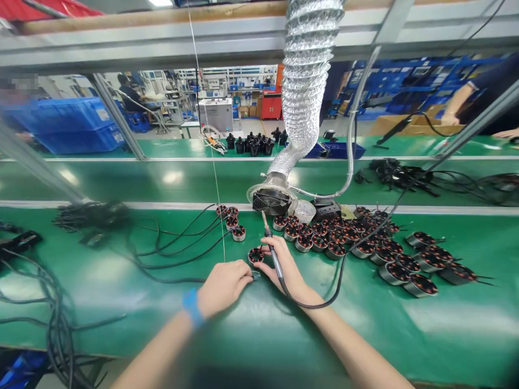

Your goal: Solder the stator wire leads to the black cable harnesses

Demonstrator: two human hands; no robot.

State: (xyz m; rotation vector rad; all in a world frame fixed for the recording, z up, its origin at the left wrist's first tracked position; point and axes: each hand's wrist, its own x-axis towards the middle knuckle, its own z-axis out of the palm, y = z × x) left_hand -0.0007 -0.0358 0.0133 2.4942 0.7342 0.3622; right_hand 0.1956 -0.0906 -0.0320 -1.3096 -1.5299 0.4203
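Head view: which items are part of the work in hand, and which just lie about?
In use: soldering iron in right hand; stator by left hand; solder wire; fume fan.

Lying about: stator pile; cables; black parts; blue bins.

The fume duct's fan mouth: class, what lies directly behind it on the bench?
Behind the fan mouth a silver flexible duct rises upward. Beyond it sit black parts and a blue tray. The duct covers part of the tray, so its contents stay hidden.
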